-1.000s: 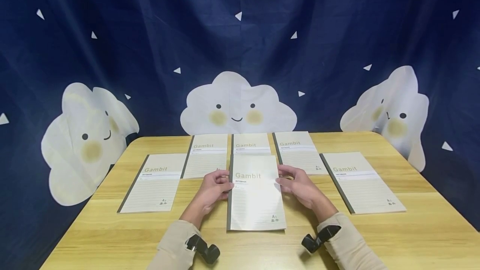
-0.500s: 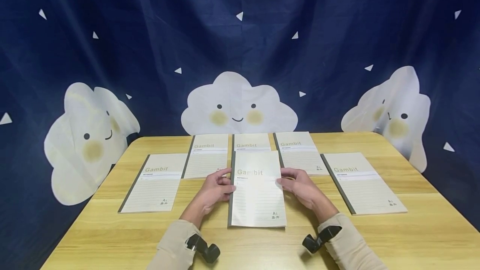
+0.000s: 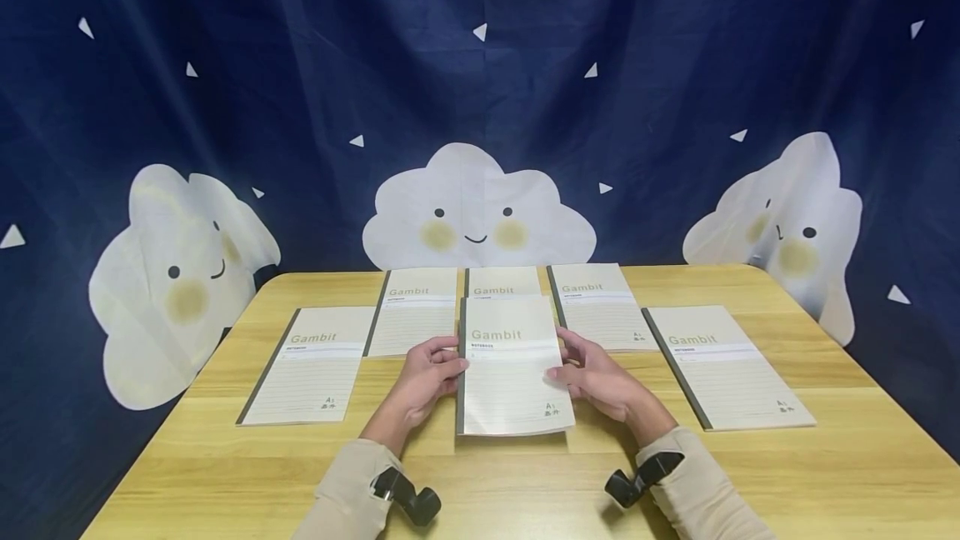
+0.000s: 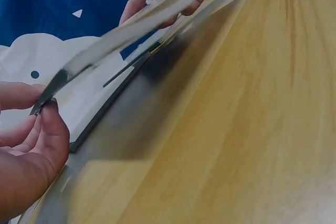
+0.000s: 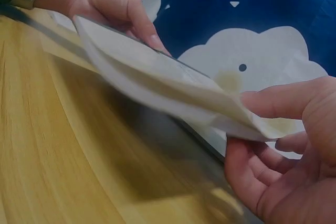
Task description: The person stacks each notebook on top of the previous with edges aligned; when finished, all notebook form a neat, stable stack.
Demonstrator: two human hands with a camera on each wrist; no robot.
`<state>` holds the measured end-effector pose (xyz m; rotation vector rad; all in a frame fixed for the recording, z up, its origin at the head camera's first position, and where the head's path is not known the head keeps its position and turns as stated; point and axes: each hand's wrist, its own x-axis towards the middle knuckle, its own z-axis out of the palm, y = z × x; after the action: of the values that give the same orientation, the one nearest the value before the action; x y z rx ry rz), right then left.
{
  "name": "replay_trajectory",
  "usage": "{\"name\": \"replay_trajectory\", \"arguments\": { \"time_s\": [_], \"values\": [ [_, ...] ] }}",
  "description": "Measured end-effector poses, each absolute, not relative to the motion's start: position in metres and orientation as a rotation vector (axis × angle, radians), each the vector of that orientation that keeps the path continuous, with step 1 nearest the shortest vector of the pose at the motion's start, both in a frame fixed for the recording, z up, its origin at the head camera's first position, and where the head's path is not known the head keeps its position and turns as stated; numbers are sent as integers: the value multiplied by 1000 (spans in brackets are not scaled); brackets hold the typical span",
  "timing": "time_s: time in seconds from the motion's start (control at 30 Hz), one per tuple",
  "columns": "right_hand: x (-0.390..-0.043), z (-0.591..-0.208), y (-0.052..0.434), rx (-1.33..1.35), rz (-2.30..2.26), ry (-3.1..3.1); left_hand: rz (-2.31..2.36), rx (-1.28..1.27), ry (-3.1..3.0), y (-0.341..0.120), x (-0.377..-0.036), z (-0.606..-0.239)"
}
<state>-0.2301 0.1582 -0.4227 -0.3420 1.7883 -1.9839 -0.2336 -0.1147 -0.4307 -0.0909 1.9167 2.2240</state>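
A dark blue backdrop (image 3: pixel 480 90) printed with smiling white clouds is seen behind a light wooden table (image 3: pixel 825 473). Five closed notebooks are laid flat on the table in a shallow arc: a far-left notebook (image 3: pixel 307 365), a second notebook (image 3: pixel 416 311), a middle notebook (image 3: pixel 501 282), a fourth notebook (image 3: pixel 596 302) and a far-right notebook (image 3: pixel 723 365). The middle one is largely covered by a sixth, held notebook (image 3: pixel 510 369), which is kept above the table at centre, cover up, title edge away from the person. In both wrist views it is seen raised off the tabletop, with a shadow beneath and the book below it. Its spine edge is pinched by the left hand (image 3: pixel 427 377), thumb on top and fingers under; in the left wrist view the thumb (image 4: pixel 52 135) is seen pressed against the dark edge. Its opposite edge is pinched by the right hand (image 3: pixel 600 377), thumb above and fingers (image 5: pixel 262 166) curled below. Beige sleeves (image 3: pixel 345 490) and black wrist mounts (image 3: pixel 408 498) are noted at the near edge
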Motion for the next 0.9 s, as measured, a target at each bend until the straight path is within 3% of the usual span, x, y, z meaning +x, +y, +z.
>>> {"name": "replay_trajectory", "arguments": {
  "time_s": [0.57,0.9],
  "values": [
    [-231,-423,158,-445,-2096,1799,2335,-36,1751,-114,-232,-427],
    [-229,-422,152,-332,-2080,1990,2421,-71,1696,-113,-232,-426]
  ]
}}
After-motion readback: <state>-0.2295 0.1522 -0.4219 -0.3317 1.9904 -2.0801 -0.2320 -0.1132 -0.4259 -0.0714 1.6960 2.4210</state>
